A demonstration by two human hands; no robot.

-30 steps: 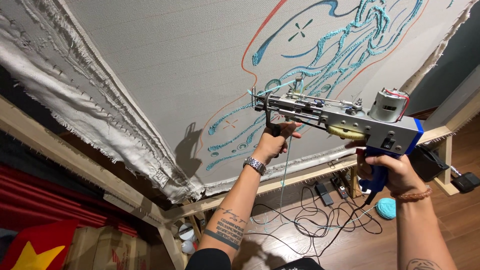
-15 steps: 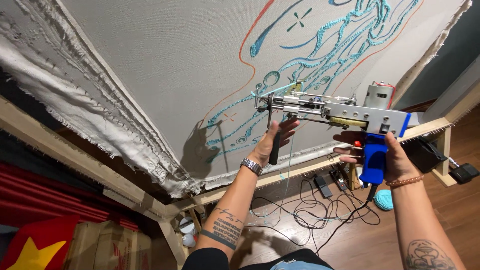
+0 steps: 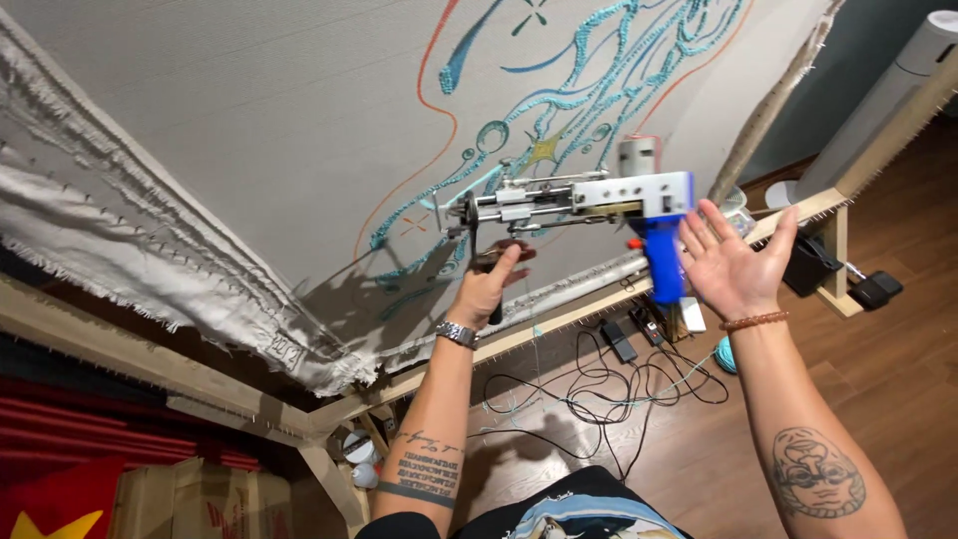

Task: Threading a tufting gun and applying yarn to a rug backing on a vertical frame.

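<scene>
A tufting gun (image 3: 589, 197) with a silver body and blue grip points its needle at the stretched white cloth (image 3: 299, 120). My left hand (image 3: 489, 284) is closed around the gun's black front handle, a metal watch on the wrist. My right hand (image 3: 733, 262) is off the blue grip, palm open and fingers spread just to its right, a bead bracelet on the wrist. The cloth carries tufted turquoise yarn lines (image 3: 609, 90) and thin orange outlines above the gun.
The cloth is pinned on a wooden frame (image 3: 559, 319) with tack strips. Black cables (image 3: 609, 384) and a power strip lie on the wood floor below. A turquoise yarn ball (image 3: 725, 354) sits near the frame foot. Cardboard boxes (image 3: 200, 499) stand lower left.
My right hand has let go of the blue grip and opened beside it. The gun has swung leftward and up the cloth, held by the left hand only.
</scene>
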